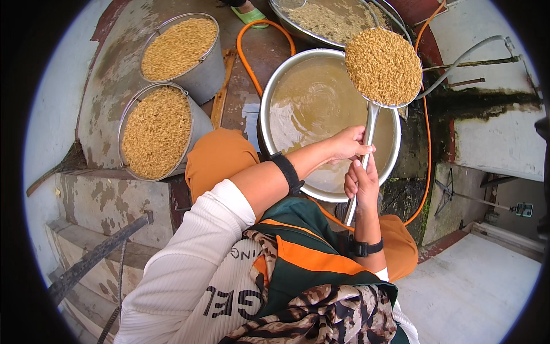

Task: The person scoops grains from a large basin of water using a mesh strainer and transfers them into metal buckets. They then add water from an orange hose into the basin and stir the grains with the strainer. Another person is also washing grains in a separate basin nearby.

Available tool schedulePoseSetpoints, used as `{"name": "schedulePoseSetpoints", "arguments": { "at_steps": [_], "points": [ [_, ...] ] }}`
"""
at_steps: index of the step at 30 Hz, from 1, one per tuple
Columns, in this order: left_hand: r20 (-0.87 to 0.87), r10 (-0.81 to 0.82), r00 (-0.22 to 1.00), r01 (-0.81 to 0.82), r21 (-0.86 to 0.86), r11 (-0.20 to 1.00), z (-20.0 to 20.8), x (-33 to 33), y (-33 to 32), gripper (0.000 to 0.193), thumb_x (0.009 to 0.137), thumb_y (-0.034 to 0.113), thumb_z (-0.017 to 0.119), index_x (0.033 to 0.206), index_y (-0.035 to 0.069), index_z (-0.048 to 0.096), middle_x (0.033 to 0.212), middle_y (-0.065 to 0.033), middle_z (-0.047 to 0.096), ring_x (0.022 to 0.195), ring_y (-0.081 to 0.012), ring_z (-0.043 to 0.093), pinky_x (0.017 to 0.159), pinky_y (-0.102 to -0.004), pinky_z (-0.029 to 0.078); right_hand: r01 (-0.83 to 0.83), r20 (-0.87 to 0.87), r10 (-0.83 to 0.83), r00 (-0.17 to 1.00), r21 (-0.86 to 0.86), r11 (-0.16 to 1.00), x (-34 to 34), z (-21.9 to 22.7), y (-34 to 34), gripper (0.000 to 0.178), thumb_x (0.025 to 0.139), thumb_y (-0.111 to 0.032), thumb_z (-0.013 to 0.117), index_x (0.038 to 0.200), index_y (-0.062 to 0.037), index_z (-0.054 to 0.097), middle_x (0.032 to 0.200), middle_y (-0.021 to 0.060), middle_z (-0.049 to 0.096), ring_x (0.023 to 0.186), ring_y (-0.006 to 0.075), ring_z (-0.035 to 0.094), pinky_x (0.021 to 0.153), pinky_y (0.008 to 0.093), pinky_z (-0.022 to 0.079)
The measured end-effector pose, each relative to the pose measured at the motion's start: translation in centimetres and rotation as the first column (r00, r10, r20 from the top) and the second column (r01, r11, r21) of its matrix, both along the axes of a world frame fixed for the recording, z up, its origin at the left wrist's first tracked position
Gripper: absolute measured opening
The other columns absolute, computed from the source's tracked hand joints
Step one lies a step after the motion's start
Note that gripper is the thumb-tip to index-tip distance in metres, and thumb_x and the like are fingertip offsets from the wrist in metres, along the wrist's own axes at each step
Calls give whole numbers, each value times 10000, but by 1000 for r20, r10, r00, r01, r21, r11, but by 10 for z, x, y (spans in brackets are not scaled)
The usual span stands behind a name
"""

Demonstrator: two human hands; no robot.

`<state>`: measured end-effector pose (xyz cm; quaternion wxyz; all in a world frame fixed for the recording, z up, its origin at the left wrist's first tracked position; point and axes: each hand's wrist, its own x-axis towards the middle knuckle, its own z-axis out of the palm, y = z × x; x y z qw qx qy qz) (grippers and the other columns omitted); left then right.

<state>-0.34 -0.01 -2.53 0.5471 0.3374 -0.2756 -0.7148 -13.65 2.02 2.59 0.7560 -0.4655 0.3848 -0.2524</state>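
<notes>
Head view: both hands' fingers [360, 150] grip the ladle handle [366, 135], raising the grain-filled skimmer [382, 67] over the basin [275, 86].

Honestly no packages, labels, signs or screens anywhere around here, unless you count the dark lettering across the white shirt [229, 298].

Two metal buckets [201, 74] [195, 123] heaped with golden grain stand side by side on the worn concrete floor [109, 74]. An orange hose [252, 63] loops past them. A green sandal [250, 15] shows at the top edge, a grey pipe [470, 53] at right.
</notes>
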Motion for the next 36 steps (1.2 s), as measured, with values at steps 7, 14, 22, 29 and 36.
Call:
{"name": "schedulePoseSetpoints", "arguments": {
  "at_steps": [7, 14, 22, 29, 36],
  "points": [
    [359, -13, 933, -14, 74, 997, 2, 11, 4, 263, 872, 153, 616, 1047, 6, 486, 980, -120, 602, 845, -208, 610, 660, -333, 539, -7, 130, -24, 991, 227, 974, 4, 0, 4, 237, 964, -116, 434, 1198, -82, 425, 573, -49, 314, 380, 27, 316, 301, 172, 275],
    [903, -9, 429, 5, 8, 1000, 96, 87, 58, 403, 904, 360, 497, 1037, -8, 597, 876, -176, 661, 812, -304, 647, 706, -392, 509, -89, 100, 68, 993, 226, 970, 23, -12, 8, 367, 956, -103, 437, 1319, -107, 383, 578, -40, 321, 368, 32, 307, 296, 186, 292],
    [606, 751, 263, -631, -481, 609, 155, 202, 233, 308, 939, 173, 516, 1218, 50, 559, 1078, -65, 628, 1014, -127, 565, 884, -278, 438, -260, 23, 259, 966, 126, 957, 85, 8, -1, 383, 943, -93, 461, 1313, -76, 363, 576, -33, 332, 383, 45, 316, 316, 190, 272],
    [813, 544, -208, -959, -279, 50, 47, 238, 359, 512, 934, 286, 524, 1364, 42, 389, 1386, -155, 389, 1291, -255, 363, 1051, -361, 296, -494, 60, 490, 870, 96, 864, 193, 15, -8, 371, 942, -89, 466, 1301, -71, 370, 588, -28, 353, 404, 49, 349, 332, 195, 302],
    [802, 573, -170, -970, -33, -242, -32, 231, 407, 630, 957, 349, 461, 1438, 34, 204, 1481, -189, 201, 1365, -281, 226, 1091, -369, 217, -643, 51, 643, 764, 134, 754, 292, -9, 2, 249, 930, -80, 487, 1166, -82, 406, 591, -20, 369, 407, 56, 355, 338, 208, 322]
  ]
}}
